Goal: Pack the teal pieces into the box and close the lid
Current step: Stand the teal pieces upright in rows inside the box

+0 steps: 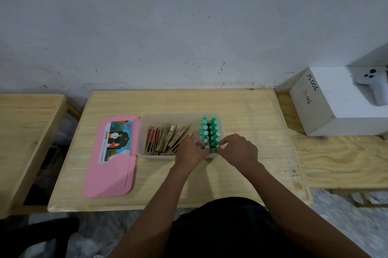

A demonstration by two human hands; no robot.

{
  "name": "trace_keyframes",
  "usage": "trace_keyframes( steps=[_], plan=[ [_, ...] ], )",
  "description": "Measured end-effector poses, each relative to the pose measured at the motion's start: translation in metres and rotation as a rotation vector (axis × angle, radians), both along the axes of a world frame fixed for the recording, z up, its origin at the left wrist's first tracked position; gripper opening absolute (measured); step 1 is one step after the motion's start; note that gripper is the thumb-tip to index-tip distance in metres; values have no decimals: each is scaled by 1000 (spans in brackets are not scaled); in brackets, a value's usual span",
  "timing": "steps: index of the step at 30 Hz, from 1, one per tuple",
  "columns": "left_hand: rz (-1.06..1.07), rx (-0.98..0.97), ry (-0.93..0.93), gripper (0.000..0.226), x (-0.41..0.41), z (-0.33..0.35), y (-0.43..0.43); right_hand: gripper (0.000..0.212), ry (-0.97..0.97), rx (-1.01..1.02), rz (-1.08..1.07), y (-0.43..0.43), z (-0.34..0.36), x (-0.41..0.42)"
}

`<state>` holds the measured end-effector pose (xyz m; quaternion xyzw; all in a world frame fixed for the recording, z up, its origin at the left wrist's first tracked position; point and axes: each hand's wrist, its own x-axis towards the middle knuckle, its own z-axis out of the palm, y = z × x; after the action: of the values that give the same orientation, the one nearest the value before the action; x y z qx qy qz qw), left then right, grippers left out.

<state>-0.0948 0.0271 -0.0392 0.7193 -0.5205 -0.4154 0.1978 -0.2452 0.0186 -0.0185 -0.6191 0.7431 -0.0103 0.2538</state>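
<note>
A clear plastic box [168, 116] stands on the wooden table. Its right end holds two upright rows of teal pieces [209, 129] with white round labels on top. My left hand [192, 151] and my right hand [238, 149] meet at the near end of those rows, fingertips pinching the nearest teal pieces from either side. The left part of the box is filled with leaning gold and red-black slim packs [165, 139]. The pink lid [112, 158], with a picture label on it, lies flat on the table to the left of the box.
A white carton [327, 102] marked JS006 sits at the right on a neighbouring wooden surface, with a white controller [372, 83] on it. Another wooden table [23, 131] stands at the left across a gap. A pale wall rises right behind the table.
</note>
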Motion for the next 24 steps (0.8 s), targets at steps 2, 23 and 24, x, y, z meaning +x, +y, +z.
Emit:
trace_keyframes(
  steps=[2,23,24],
  plan=[
    [-15,5,6,33,2,0,0,31,-11,-17,-3,3,0,-1],
    [0,23,-26,27,1,4,1,21,-77,-16,55,3,4,-8],
    [3,26,-26,27,0,5,1,21,-82,-15,59,3,4,-9]
  ],
)
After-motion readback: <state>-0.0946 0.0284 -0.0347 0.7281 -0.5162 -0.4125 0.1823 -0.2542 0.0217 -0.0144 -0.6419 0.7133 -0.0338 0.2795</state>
